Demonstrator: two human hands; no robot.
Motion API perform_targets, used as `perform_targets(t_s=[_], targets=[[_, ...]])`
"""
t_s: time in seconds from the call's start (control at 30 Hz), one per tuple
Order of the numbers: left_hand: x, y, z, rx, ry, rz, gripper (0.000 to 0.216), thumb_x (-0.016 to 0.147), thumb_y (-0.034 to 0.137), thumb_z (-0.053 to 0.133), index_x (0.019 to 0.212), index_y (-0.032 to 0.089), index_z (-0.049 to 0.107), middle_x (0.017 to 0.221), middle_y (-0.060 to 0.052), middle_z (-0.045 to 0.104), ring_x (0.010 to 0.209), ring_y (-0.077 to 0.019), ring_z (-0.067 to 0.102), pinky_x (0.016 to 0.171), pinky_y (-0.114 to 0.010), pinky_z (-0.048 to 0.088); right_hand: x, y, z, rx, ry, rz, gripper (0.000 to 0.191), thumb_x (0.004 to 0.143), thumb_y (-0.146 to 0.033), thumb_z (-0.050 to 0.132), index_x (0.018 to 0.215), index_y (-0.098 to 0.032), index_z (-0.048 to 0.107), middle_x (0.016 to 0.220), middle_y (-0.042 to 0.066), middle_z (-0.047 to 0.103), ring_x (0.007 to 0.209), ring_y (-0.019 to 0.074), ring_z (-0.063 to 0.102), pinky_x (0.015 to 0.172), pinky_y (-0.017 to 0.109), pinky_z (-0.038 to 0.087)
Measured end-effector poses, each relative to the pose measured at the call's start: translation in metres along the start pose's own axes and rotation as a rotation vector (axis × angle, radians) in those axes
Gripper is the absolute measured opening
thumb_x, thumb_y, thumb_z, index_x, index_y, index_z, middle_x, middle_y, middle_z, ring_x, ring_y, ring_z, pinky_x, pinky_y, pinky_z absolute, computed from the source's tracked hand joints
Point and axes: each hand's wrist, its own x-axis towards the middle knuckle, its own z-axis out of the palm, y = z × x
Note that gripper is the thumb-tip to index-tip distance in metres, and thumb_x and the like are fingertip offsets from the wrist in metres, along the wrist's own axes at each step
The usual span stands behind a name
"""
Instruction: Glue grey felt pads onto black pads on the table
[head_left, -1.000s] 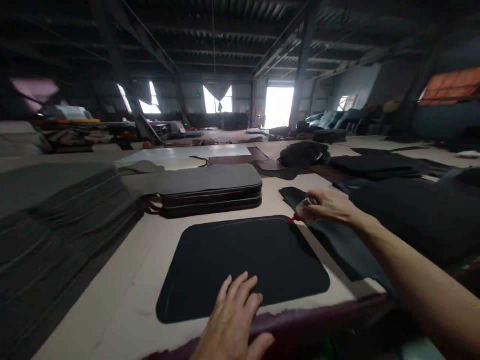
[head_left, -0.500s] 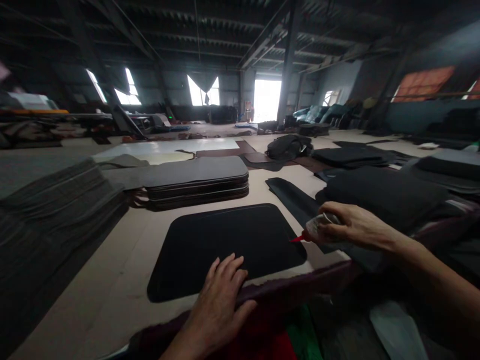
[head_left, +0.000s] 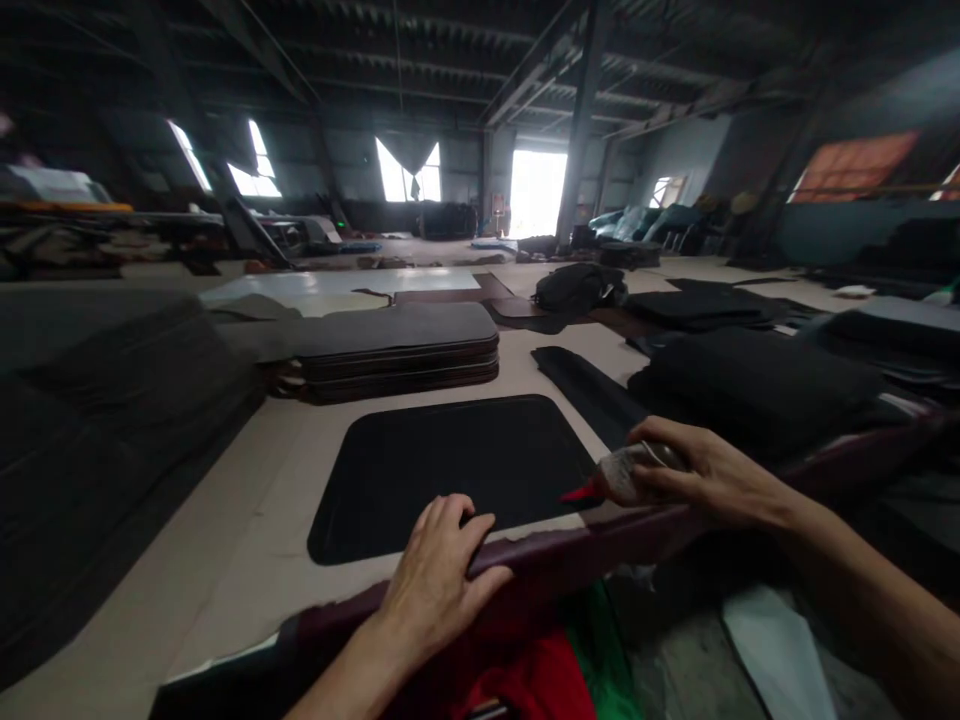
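Note:
A black panel with rounded corners (head_left: 442,465) lies flat on the pale table (head_left: 255,500) in front of me. My left hand (head_left: 442,565) rests at its near edge, palm down, fingers slightly bent and thumb spread apart; nothing shows in it. My right hand (head_left: 697,470) is wrapped round a squeeze bottle (head_left: 624,474), which is tilted to the left. Its red pointed nozzle (head_left: 581,493) is at the panel's near right corner. Whether the tip touches the surface, I cannot tell. Fingers cover part of the bottle.
Behind the panel sits a stack of similar rounded pieces (head_left: 397,350). A tall pile of dark grey sheets (head_left: 127,420) stands on the left. Dark folded material (head_left: 757,390) and a black strip (head_left: 585,390) lie to the right. Purple cloth (head_left: 585,545) runs along the table's near edge.
The bottle's nozzle has moved along the panel's right side toward its near right corner. My left hand's fingers have bent more at the near edge. The view has shifted slightly.

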Motion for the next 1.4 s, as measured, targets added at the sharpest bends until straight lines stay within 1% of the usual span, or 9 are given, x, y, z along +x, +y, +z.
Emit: perform_targets(t_s=[0.13, 0.3, 0.43, 0.63, 0.73, 1.03, 1.1, 1.2, 1.4], targets=[[-0.021, -0.007, -0.006, -0.028, 0.077, 0.030, 0.036, 0.090, 0.035, 0.067, 0.122, 0.021, 0.059, 0.113, -0.008, 0.062, 0.105, -0.0263, 0.058, 0.092, -0.046, 0.053, 0.020, -0.027, 0.010, -0.012, -0.060, -0.087, 0.025, 0.091, -0.043, 0.056, 0.102, -0.021, 0.058, 0.094, 0.001, 0.061, 0.084, 0.0202, 0.057, 0.072, 0.031, 0.042], [-0.063, -0.039, -0.018, 0.058, 0.227, -0.020, 0.017, 0.097, 0.025, 0.054, 0.112, 0.021, 0.063, 0.108, -0.008, 0.065, 0.102, -0.0245, 0.060, 0.089, -0.043, 0.053, 0.049, -0.058, 0.027, -0.036, -0.132, -0.217, 0.024, 0.092, -0.042, 0.056, 0.103, -0.021, 0.057, 0.096, 0.002, 0.060, 0.085, 0.0196, 0.056, 0.073, 0.030, 0.040], [-0.082, -0.055, -0.019, 0.124, 0.345, -0.061, 0.015, 0.095, 0.021, 0.056, 0.108, 0.018, 0.064, 0.109, -0.009, 0.066, 0.104, -0.0252, 0.060, 0.091, -0.044, 0.053, 0.076, -0.082, 0.045, -0.049, -0.163, -0.344, 0.021, 0.092, -0.038, 0.056, 0.104, -0.021, 0.056, 0.097, 0.002, 0.060, 0.086, 0.0196, 0.056, 0.073, 0.030, 0.039], [-0.082, -0.062, -0.005, 0.123, 0.561, 0.049, 0.014, 0.089, 0.011, 0.059, 0.101, 0.015, 0.066, 0.101, -0.009, 0.070, 0.097, -0.0238, 0.063, 0.089, -0.042, 0.055, 0.112, -0.122, 0.074, -0.039, -0.186, -0.498, 0.017, 0.093, -0.035, 0.056, 0.103, -0.022, 0.055, 0.097, 0.002, 0.060, 0.084, 0.0189, 0.055, 0.072, 0.030, 0.037], [-0.081, -0.063, 0.000, 0.127, 0.622, 0.075, 0.016, 0.086, 0.007, 0.060, 0.099, 0.013, 0.066, 0.099, -0.009, 0.071, 0.094, -0.0236, 0.064, 0.087, -0.041, 0.055, 0.126, -0.139, 0.086, -0.024, -0.194, -0.547, 0.015, 0.092, -0.031, 0.058, 0.103, -0.022, 0.056, 0.096, 0.001, 0.059, 0.082, 0.0176, 0.054, 0.071, 0.029, 0.037], [-0.080, -0.061, 0.003, 0.146, 0.672, 0.068, 0.017, 0.085, 0.007, 0.058, 0.099, 0.012, 0.066, 0.096, -0.009, 0.072, 0.091, -0.0235, 0.066, 0.083, -0.039, 0.055, 0.161, -0.170, 0.120, 0.064, -0.205, -0.690, 0.019, 0.092, -0.032, 0.059, 0.107, -0.020, 0.057, 0.101, 0.003, 0.059, 0.085, 0.0173, 0.054, 0.073, 0.029, 0.038], [-0.079, -0.060, 0.003, 0.140, 0.673, 0.041, 0.015, 0.085, 0.007, 0.058, 0.097, 0.013, 0.066, 0.094, -0.008, 0.072, 0.089, -0.0225, 0.066, 0.081, -0.038, 0.054, 0.168, -0.175, 0.125, 0.071, -0.194, -0.686, 0.019, 0.091, -0.032, 0.059, 0.106, -0.020, 0.057, 0.100, 0.002, 0.060, 0.084, 0.0170, 0.054, 0.073, 0.028, 0.038], [-0.077, -0.058, 0.006, 0.149, 0.685, 0.014, 0.012, 0.084, 0.008, 0.057, 0.091, 0.014, 0.064, 0.090, -0.007, 0.071, 0.085, -0.0219, 0.065, 0.078, -0.037, 0.052, 0.184, -0.177, 0.129, 0.076, -0.172, -0.615, 0.018, 0.089, -0.032, 0.060, 0.104, -0.021, 0.058, 0.095, 0.001, 0.060, 0.081, 0.0170, 0.054, 0.071, 0.028, 0.036], [-0.076, -0.059, 0.009, 0.173, 0.710, -0.006, 0.010, 0.084, 0.009, 0.055, 0.086, 0.015, 0.062, 0.084, -0.006, 0.068, 0.080, -0.0212, 0.064, 0.072, -0.036, 0.050, 0.229, -0.170, 0.135, 0.071, -0.087, -0.506, 0.022, 0.083, -0.030, 0.062, 0.103, -0.021, 0.061, 0.095, 0.000, 0.063, 0.085, 0.0180, 0.056, 0.072, 0.028, 0.036]])
